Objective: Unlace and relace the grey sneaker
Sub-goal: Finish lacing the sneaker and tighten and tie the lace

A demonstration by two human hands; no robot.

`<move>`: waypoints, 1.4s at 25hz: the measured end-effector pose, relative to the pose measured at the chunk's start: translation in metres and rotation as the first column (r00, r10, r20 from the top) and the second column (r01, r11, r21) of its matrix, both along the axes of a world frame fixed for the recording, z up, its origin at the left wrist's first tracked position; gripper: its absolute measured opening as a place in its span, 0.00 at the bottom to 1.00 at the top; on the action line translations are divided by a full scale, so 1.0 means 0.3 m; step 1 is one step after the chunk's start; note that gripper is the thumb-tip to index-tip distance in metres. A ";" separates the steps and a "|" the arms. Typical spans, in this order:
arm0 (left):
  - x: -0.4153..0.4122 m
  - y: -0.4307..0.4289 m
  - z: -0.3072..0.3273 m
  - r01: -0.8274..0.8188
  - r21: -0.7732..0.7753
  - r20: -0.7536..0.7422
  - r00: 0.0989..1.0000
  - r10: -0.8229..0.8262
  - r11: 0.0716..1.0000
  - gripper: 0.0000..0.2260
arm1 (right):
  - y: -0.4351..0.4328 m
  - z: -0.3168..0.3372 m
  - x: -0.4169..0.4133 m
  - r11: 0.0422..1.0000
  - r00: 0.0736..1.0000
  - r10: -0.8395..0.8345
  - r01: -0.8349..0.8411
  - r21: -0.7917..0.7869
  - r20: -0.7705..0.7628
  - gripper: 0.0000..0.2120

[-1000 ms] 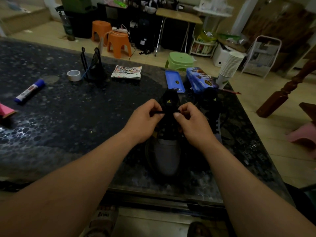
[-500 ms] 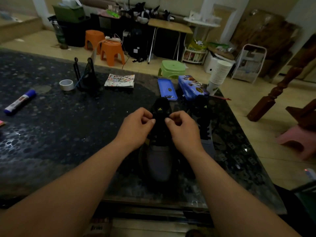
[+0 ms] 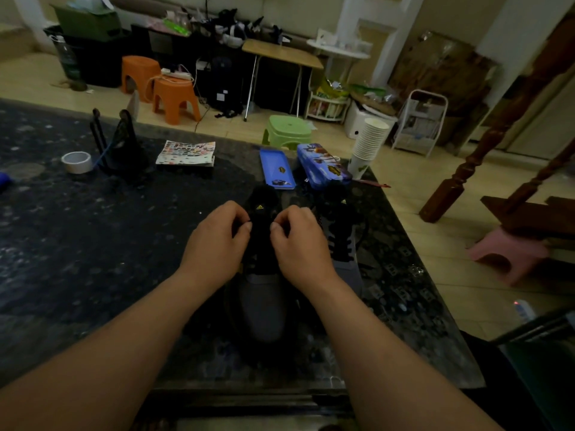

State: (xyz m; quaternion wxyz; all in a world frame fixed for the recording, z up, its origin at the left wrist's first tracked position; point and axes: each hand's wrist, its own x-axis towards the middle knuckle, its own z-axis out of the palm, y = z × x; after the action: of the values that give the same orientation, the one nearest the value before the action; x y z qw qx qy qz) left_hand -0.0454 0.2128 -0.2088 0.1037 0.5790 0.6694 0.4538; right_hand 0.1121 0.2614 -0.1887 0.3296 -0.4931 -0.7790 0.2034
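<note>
Grey sneaker [image 3: 263,306], toe nearest the person, points straight away between left hand [image 3: 217,241] and right hand [image 3: 298,244], both pinching its black lace [image 3: 260,232].

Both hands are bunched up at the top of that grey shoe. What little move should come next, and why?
Probably draw the black lace gently outward to work the top crossing loose. The left hand and right hand both seem to pinch it close together, by the tongue of the grey fabric sneaker. The lace itself is too dark to follow.
</note>
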 end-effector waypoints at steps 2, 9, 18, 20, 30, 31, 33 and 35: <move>0.000 -0.001 0.001 -0.009 -0.020 0.062 0.998 0.010 1.000 0.04 | -0.006 0.016 -0.016 0.995 0.999 -0.033 0.029 -0.092 -0.039 0.04; -0.030 -0.029 0.031 0.055 -0.008 0.145 0.988 -0.053 0.998 0.07 | -0.037 0.062 -0.041 0.956 0.975 -0.115 0.057 -0.286 -0.188 0.08; -0.093 -0.044 0.033 0.115 -0.121 0.150 0.984 -0.097 0.986 0.07 | 0.020 0.096 0.014 0.959 0.999 0.033 -0.038 -0.280 -0.022 0.09; -0.106 -0.048 0.028 0.112 -0.130 0.145 0.985 -0.093 0.985 0.09 | 0.017 0.087 0.002 0.950 0.995 0.061 -0.083 -0.302 -0.081 0.06; -0.125 -0.050 0.036 0.143 -0.066 0.249 0.961 -0.122 0.988 0.10 | 0.029 0.077 -0.004 0.933 0.968 -0.024 -0.069 -0.354 -0.251 0.08; -0.124 -0.048 0.036 0.133 -0.056 0.267 0.957 -0.113 0.990 0.10 | 0.026 0.079 -0.004 0.918 0.962 -0.035 -0.076 -0.389 -0.271 0.08; -0.118 -0.046 0.048 0.120 -0.036 0.277 0.955 -0.106 0.992 0.10 | 0.020 0.081 -0.008 0.917 0.965 -0.028 -0.079 -0.391 -0.259 0.09; -0.120 -0.040 0.063 0.122 -0.030 0.259 0.960 -0.110 0.992 0.09 | 0.021 0.091 -0.014 0.931 0.968 -0.018 -0.075 -0.358 -0.249 0.09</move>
State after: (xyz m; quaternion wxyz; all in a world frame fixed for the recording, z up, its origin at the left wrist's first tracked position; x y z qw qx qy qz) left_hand -0.0813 0.2008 -0.1900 0.2291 0.5511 0.6254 0.5028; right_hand 0.1080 0.2676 -0.1612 0.3243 -0.5047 -0.6875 0.4091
